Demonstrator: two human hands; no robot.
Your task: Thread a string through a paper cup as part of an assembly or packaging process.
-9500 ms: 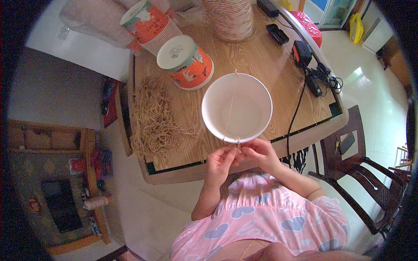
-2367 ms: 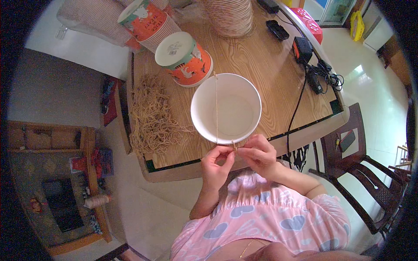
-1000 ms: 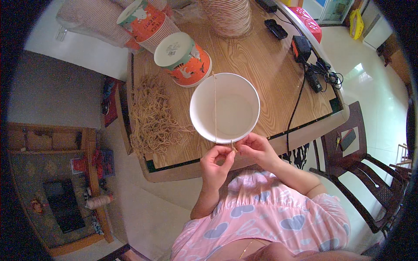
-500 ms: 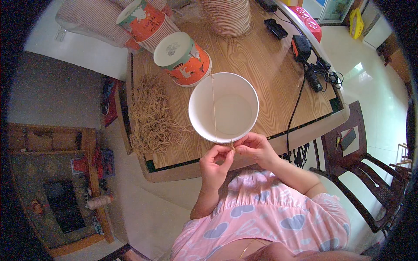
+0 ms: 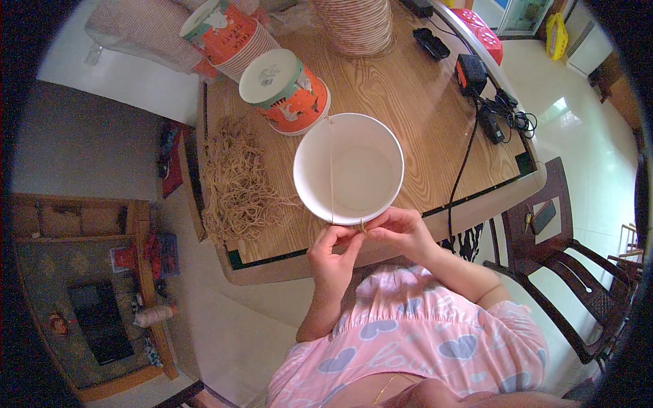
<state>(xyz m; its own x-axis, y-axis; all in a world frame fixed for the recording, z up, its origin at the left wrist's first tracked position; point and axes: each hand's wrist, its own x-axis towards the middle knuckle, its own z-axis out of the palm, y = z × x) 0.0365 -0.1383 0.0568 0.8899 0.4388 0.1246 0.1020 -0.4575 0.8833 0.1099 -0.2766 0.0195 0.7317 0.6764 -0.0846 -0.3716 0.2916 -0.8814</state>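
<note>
The string (image 5: 332,170) on the white tub (image 5: 367,166) looks done at the far side, but not near, where left hand (image 5: 331,255) and right hand (image 5: 405,234) pinch it.

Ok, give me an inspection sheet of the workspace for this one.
Surface: wood-grain table, dark strips near its edge.
Things: open tub, white inside; thin twine strung across its mouth; tangled twine pile at left.
Clutter: upturned orange-and-green tub, stacked tubs, black-and-orange device.
Left hand: pinching twine at the near rim.
Right hand: same.
Cables: black cable over the near edge; coiled cords at right.
Surroundings: dark chair, pale floor.
</note>
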